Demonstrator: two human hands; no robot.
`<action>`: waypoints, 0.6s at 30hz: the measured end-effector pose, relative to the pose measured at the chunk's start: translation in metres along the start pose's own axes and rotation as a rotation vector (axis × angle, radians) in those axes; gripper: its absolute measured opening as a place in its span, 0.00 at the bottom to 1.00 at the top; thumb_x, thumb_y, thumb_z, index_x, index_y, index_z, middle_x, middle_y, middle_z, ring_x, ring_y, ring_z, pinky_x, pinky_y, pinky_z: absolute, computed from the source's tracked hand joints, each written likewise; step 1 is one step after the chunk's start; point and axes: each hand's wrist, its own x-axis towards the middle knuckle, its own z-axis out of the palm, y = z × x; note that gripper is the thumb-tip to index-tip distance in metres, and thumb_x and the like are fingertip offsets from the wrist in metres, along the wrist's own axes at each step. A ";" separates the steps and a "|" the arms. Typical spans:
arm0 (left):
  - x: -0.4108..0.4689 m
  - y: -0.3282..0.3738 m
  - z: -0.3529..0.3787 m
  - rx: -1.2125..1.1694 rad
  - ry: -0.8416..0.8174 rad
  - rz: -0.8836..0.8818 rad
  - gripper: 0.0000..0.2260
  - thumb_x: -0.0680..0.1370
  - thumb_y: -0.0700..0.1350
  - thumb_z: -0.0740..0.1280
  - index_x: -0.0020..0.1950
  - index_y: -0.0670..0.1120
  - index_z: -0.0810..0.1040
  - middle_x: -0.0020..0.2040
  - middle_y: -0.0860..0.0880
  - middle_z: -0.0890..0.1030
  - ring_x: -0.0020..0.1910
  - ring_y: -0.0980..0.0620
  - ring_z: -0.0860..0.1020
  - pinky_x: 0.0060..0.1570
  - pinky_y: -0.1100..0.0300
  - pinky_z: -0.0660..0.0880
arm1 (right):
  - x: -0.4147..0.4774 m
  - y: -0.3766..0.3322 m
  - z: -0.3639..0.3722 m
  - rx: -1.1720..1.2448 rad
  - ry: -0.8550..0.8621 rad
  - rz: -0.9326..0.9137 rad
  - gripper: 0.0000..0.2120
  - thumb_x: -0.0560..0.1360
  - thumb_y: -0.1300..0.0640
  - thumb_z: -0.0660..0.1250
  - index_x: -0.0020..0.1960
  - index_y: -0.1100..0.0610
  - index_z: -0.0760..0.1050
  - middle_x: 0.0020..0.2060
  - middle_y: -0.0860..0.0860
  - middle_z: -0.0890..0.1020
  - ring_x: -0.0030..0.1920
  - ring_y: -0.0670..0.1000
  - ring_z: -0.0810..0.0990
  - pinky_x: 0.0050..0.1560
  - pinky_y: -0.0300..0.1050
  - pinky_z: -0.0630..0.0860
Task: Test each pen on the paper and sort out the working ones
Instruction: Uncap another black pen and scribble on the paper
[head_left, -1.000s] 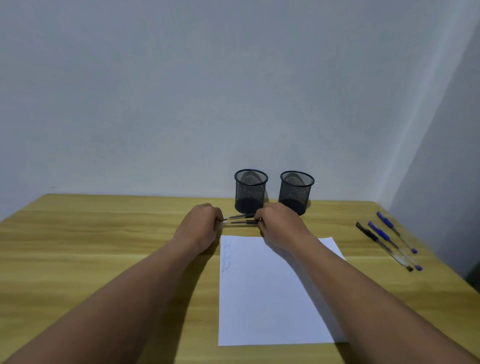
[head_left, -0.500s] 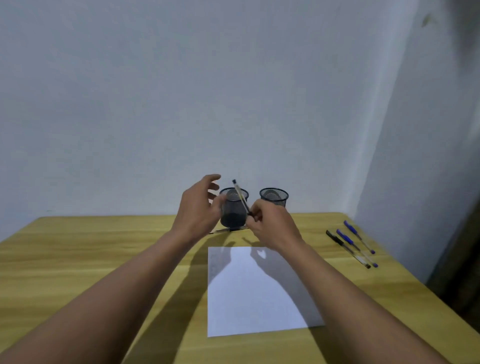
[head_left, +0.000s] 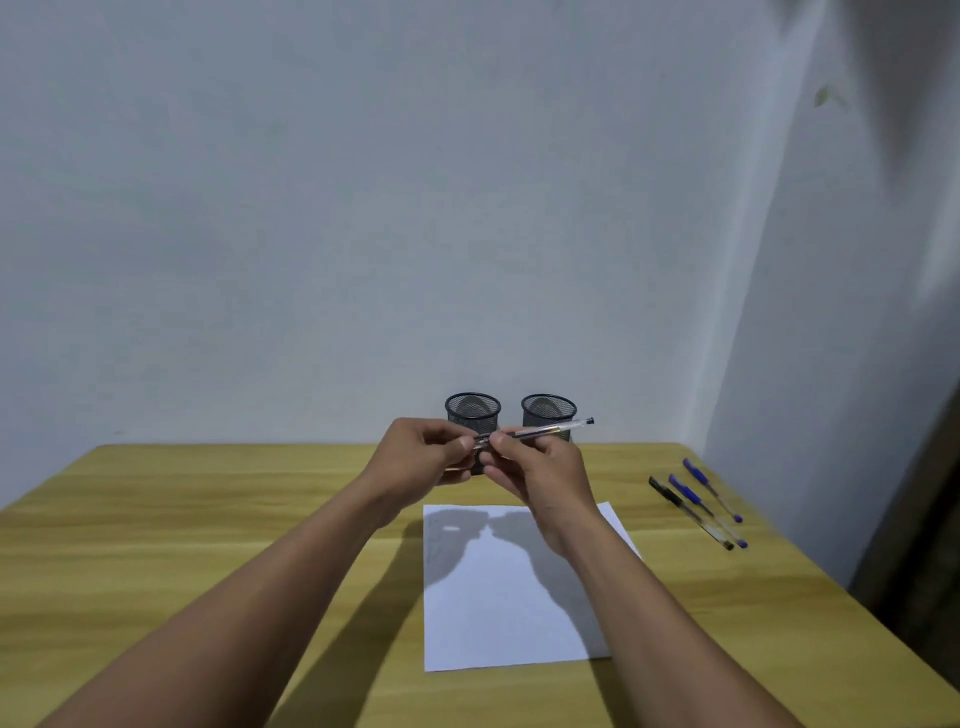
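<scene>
Both hands raised, right hand (head_left: 540, 467) gripping pen (head_left: 550, 430), left hand (head_left: 421, 457) pinching its tip

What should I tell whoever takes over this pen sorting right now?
Right hand: holds a pen in the air, roughly level, its end pointing right.
Left hand: fingers pinched at the pen's left end, maybe on the cap; too blurred to tell.
Paper: flat on the table, faint scribbles near its top left edge.
Two mesh cups stand behind the hands; their contents cannot be seen.
Three pens lie at the right.
Left: test the held pen, sort it, then those three.
</scene>
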 end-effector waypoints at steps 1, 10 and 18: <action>0.000 0.002 -0.001 -0.005 0.006 0.005 0.06 0.78 0.35 0.69 0.53 0.36 0.82 0.47 0.39 0.85 0.42 0.50 0.83 0.46 0.58 0.82 | 0.000 0.000 0.002 0.014 -0.007 0.000 0.01 0.77 0.67 0.71 0.48 0.65 0.81 0.41 0.60 0.85 0.40 0.52 0.86 0.46 0.41 0.85; 0.002 0.004 -0.012 0.019 0.046 0.035 0.07 0.76 0.34 0.70 0.53 0.35 0.83 0.43 0.42 0.83 0.38 0.52 0.81 0.44 0.63 0.81 | 0.003 0.001 0.012 0.018 -0.036 -0.044 0.03 0.78 0.64 0.72 0.46 0.62 0.82 0.36 0.55 0.86 0.37 0.49 0.86 0.46 0.40 0.85; 0.002 -0.006 -0.018 0.069 0.069 0.024 0.06 0.76 0.34 0.71 0.51 0.37 0.85 0.34 0.48 0.82 0.33 0.54 0.79 0.38 0.67 0.77 | 0.010 0.010 0.009 0.023 -0.056 -0.008 0.05 0.77 0.63 0.73 0.45 0.66 0.83 0.34 0.56 0.85 0.35 0.48 0.85 0.41 0.36 0.83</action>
